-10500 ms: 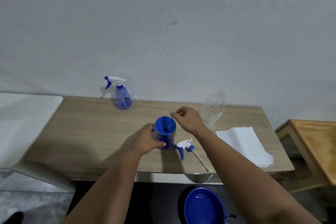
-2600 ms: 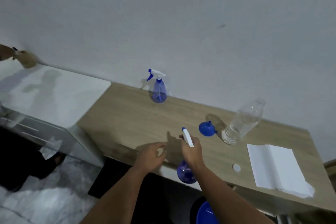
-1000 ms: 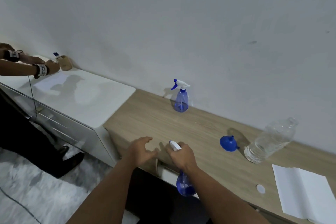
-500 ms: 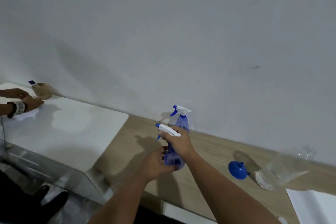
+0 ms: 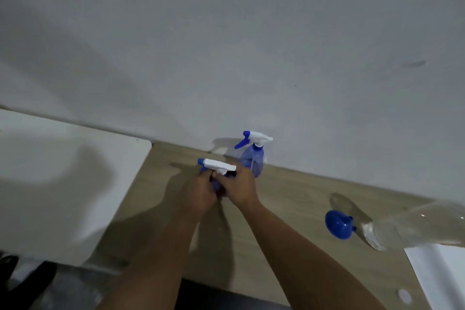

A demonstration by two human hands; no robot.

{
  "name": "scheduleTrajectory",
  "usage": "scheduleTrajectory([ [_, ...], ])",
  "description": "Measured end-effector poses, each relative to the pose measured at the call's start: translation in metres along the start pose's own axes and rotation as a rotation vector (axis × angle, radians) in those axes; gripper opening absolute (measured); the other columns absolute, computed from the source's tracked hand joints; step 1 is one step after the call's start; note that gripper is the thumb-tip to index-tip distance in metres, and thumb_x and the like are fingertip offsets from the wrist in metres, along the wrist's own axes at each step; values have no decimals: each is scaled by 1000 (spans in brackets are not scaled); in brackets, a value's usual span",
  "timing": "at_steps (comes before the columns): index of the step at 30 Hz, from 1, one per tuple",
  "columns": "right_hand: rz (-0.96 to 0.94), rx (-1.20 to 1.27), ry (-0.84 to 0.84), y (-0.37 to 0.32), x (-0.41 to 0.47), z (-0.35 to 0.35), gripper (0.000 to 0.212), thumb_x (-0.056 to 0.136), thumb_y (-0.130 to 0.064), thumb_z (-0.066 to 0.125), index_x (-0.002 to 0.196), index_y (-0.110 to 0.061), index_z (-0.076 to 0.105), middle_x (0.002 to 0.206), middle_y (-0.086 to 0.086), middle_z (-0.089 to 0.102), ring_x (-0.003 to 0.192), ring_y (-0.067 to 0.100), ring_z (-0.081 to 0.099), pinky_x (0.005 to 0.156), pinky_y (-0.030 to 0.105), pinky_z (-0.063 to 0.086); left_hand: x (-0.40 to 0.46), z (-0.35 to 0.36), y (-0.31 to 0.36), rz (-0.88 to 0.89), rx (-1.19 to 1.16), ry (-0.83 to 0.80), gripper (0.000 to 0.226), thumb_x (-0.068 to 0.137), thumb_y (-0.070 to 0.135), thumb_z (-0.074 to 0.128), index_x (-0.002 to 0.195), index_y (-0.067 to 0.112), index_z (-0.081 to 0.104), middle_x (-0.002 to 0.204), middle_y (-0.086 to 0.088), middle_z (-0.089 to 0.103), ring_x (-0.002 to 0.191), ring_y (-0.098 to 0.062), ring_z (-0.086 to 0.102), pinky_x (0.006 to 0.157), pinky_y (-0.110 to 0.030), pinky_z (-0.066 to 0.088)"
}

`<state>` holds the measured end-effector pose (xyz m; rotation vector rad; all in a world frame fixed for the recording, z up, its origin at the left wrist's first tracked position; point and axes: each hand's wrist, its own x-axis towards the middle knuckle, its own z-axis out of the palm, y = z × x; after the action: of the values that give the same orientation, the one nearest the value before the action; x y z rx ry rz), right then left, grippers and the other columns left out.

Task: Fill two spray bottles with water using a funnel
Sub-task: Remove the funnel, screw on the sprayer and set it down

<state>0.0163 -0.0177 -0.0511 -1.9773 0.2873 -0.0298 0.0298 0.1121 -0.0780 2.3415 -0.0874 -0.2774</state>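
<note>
Blue plastic shows between both hands: the left hand [image 5: 198, 196] and right hand [image 5: 239, 187] curl round a sprayer [image 5: 218, 178] at the desk's [image 5: 289, 199] back, just left of the wall-side sprayer [image 5: 251, 156]; whether it rests on the desk is hidden. Set down carelessly, it could knock its neighbour over; a loosely screwed head might leak. Count: 2 sprayers, 1 funnel [image 5: 338, 224] lying well right of them, 1 clear bottle [image 5: 412, 228] touching the funnel, 1 small cap [image 5: 404, 295], 1 paper sheet [image 5: 442, 277].
</note>
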Motion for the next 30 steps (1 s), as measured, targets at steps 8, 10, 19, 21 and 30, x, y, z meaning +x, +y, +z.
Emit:
scheduleTrajectory([
  [8, 23, 5, 123, 16, 53, 12, 18, 89, -21, 83, 100, -14, 70, 86, -5, 74, 79, 9, 70, 67, 17, 55, 49, 9, -4, 95, 176, 21, 32, 88, 27, 70, 119, 19, 66, 107, -5, 73, 96, -26, 68, 88, -37, 54],
  [10, 47, -7, 149, 18, 59, 19, 21, 92, -25, 81, 105, -13, 71, 88, -5, 74, 80, 9, 70, 70, 19, 55, 58, 11, -8, 121, 245, 72, 25, 92, 21, 67, 116, 17, 68, 109, -6, 73, 99, -27, 68, 93, -39, 53],
  [19, 78, -218, 67, 30, 72, 38, 21, 108, -21, 52, 123, -14, 65, 112, 7, 73, 94, 17, 64, 89, 32, 54, 82, 12, -1, 127, 474, 220, 19, 98, 34, 56, 113, 27, 65, 104, 0, 68, 92, -21, 65, 82, -36, 57],
  [21, 95, -202, 48, 30, 65, 33, 21, 108, -21, 51, 123, -13, 65, 111, 8, 73, 96, 21, 66, 85, 30, 50, 82, 15, -7, 134, 462, 222, 20, 96, 36, 55, 113, 30, 64, 102, 0, 67, 90, -21, 65, 79, -38, 57],
  [30, 232, -144, 45, 55, -42, -56, 39, 98, -28, 67, 136, -16, 68, 130, 6, 74, 113, 21, 72, 101, 29, 53, -19, 26, 17, -48, 317, 223, 37, 83, 44, 74, 112, 21, 69, 111, -9, 67, 109, -33, 60, 89, -43, 51],
])
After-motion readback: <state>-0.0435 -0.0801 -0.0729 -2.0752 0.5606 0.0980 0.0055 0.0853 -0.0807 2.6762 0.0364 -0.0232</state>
